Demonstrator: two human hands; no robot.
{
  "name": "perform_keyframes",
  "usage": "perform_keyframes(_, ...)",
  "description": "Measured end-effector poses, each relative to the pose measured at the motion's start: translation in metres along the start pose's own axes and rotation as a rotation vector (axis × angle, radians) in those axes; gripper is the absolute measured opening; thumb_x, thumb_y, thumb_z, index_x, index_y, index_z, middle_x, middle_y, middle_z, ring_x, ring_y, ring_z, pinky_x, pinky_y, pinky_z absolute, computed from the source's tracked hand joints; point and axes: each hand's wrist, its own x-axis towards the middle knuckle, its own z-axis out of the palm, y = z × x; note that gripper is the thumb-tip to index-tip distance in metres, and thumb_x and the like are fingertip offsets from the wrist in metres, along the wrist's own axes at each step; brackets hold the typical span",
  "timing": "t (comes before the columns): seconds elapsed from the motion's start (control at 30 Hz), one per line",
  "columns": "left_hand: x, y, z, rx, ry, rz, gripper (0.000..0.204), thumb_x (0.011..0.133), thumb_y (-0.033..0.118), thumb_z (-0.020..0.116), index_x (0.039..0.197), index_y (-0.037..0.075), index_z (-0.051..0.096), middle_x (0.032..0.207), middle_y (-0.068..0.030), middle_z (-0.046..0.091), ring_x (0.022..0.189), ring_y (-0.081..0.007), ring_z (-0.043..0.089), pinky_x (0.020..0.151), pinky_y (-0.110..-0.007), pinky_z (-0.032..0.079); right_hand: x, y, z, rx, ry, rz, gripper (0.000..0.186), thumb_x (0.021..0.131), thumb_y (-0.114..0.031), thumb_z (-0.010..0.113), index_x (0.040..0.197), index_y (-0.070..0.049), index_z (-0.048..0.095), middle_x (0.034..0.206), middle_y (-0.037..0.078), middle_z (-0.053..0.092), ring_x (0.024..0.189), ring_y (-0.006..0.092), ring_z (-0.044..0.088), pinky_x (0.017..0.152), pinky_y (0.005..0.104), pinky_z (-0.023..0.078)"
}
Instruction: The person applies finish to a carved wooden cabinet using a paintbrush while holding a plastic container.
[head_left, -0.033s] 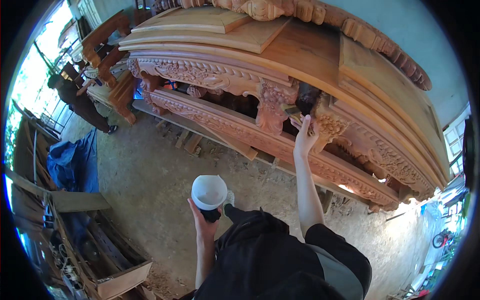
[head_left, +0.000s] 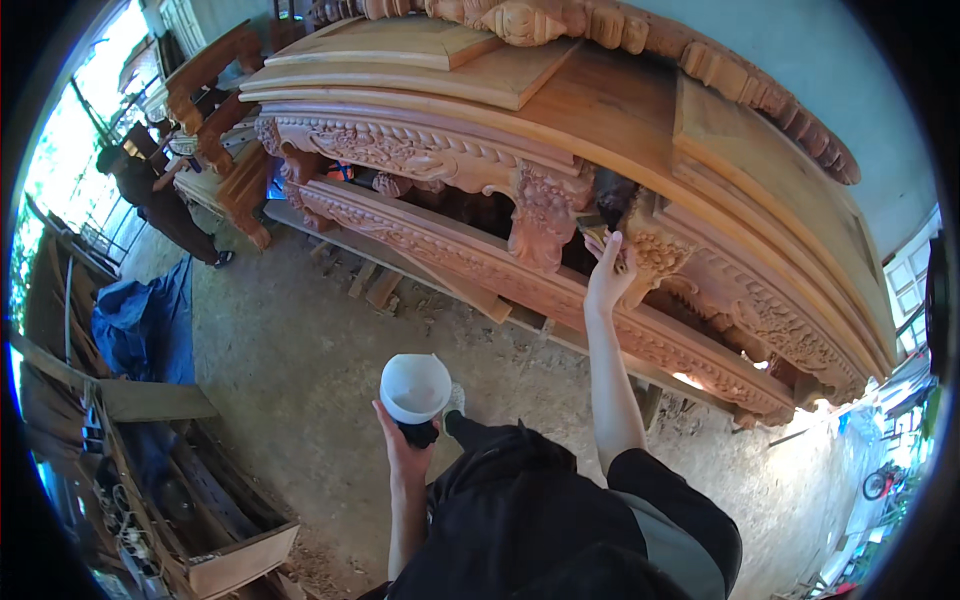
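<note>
My left hand (head_left: 404,450) is closed around the underside of a white bowl-shaped cup (head_left: 415,386), with something black beneath it. The cup is held low in front of me, and I cannot make out its contents. Farther ahead, on the right, my right hand (head_left: 608,272) grips a brush (head_left: 594,233), mostly hidden by the fingers. Its head is by the opening between a carved reddish leg (head_left: 545,215) and a yellower carved leg (head_left: 662,248). Both belong to a large carved wooden furniture piece (head_left: 440,232).
Loose boards (head_left: 382,288) lie under the furniture. To the left are a blue tarp (head_left: 140,325) and a wooden crate (head_left: 245,562) of long pieces. At the far left another person (head_left: 165,205) stands by carved furniture (head_left: 235,180).
The brush head has turned away from the reddish carved leg toward the dark opening. My left hand and the cup stay nearly in place.
</note>
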Motion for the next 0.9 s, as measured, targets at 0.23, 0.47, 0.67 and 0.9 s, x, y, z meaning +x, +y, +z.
perform_keyframes(0.23,-0.038,-0.036,-0.011,-0.009,-0.086,0.038,0.078,0.095,0.072,0.047,0.151,0.018,0.039,0.146,-0.0137,0.051,0.126,-0.048,0.054,0.063,-0.032,0.054,0.018,-0.011,-0.023,0.068,-0.193,0.21,0.03,0.103,-0.024,0.061,0.094,0.004,0.057,0.101,0.015,0.066,0.081,0.0251,0.073,0.074,0.0315,0.063)
perform_keyframes(0.47,-0.048,-0.066,0.012,-0.02,-0.035,-0.004,0.07,0.097,0.07,0.044,0.143,0.017,0.046,0.131,-0.0105,0.058,0.11,-0.0359,0.059,0.065,-0.034,0.053,0.032,-0.03,-0.035,0.007,-0.079,0.036,0.033,0.102,-0.025,0.062,0.105,0.008,0.06,0.111,0.019,0.067,0.084,0.0259,0.074,0.076,0.0313,0.061)
perform_keyframes(0.67,-0.038,-0.072,0.042,0.01,0.009,-0.069,0.065,0.098,0.07,0.042,0.135,0.016,0.053,0.118,-0.0068,0.065,0.096,-0.0229,0.064,0.067,-0.036,0.052,0.032,-0.058,-0.027,-0.029,-0.082,0.09,0.035,0.102,-0.026,0.063,0.102,0.009,0.061,0.111,0.018,0.069,0.083,0.0243,0.074,0.074,0.0304,0.06)
perform_keyframes(0.9,0.016,-0.08,0.074,0.148,-0.024,-0.083,0.063,0.098,0.069,0.043,0.134,0.018,0.053,0.118,-0.0049,0.065,0.093,-0.0223,0.063,0.066,-0.037,0.052,0.036,-0.043,-0.048,-0.15,-0.131,0.176,0.03,0.103,-0.025,0.061,0.102,0.005,0.064,0.099,0.012,0.073,0.075,0.0152,0.07,0.07,0.0273,0.056)
